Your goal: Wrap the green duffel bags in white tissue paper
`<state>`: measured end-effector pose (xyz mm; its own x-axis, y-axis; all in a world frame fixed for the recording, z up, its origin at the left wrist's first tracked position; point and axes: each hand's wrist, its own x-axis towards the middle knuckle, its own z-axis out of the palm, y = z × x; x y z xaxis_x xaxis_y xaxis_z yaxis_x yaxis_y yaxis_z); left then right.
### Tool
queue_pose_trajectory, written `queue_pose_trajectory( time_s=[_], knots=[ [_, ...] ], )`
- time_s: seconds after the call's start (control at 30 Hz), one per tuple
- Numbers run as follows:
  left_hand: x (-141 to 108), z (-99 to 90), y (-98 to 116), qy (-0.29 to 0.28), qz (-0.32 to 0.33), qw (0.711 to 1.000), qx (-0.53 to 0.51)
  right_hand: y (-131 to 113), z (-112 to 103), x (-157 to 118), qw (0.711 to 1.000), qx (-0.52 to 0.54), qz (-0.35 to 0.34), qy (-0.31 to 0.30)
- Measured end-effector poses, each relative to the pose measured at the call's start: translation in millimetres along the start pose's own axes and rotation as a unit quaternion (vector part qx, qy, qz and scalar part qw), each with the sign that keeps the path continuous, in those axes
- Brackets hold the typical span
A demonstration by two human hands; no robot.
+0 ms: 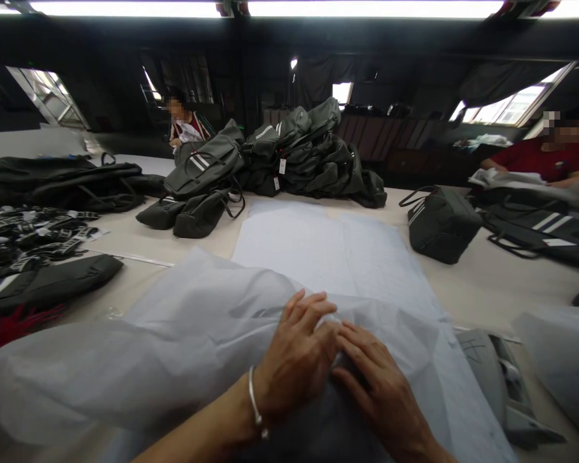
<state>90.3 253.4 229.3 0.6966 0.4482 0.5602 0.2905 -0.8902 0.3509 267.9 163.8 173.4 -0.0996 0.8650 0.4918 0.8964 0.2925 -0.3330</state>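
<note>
A large sheet of thin white paper [212, 334] lies crumpled over something dark at the near edge of the table. My left hand [302, 350], with a silver bangle at the wrist, presses on it with bent fingers, gathering a fold. Right beside it, fingertips almost touching, my right hand [376, 379] rests on the same paper with its fingers partly bent. What lies between the fingers is hidden. Flat white sheets [294, 238] extend beyond both hands.
Dark bags [313, 154] are heaped at the back, one bag [444, 225] stands at right, and straps [33, 231] pile up at left. A grey tape dispenser [492, 379] sits near right. Two people [550, 157] [188, 125] are across the table.
</note>
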Motion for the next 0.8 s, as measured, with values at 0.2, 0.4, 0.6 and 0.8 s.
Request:
queue_pose_trajectory(
  time_s=[0.2, 0.4, 0.6, 0.8],
  knots=[
    [-36.4, 5.9, 21.7, -0.027, 0.142, 0.98, 0.136, -1.8, -19.6, 11.9, 0.988, 0.106, 0.061, -0.092],
    [-37.9, 21.4, 13.9, -0.075, 0.086, 0.978, 0.176, 0.6, -25.9, 25.0, 0.938, 0.248, 0.191, -0.147],
    [-39.7, 24.8, 16.0, -0.072, 0.057, 0.98, 0.178, 1.9, -59.3, 17.5, 0.915, 0.258, 0.311, -0.009],
    [-38.3, 18.6, 19.3, -0.051, 0.062, 0.98, 0.184, 93.8, -122.7, -96.4, 0.784, 0.215, 0.528, 0.245]
  ],
)
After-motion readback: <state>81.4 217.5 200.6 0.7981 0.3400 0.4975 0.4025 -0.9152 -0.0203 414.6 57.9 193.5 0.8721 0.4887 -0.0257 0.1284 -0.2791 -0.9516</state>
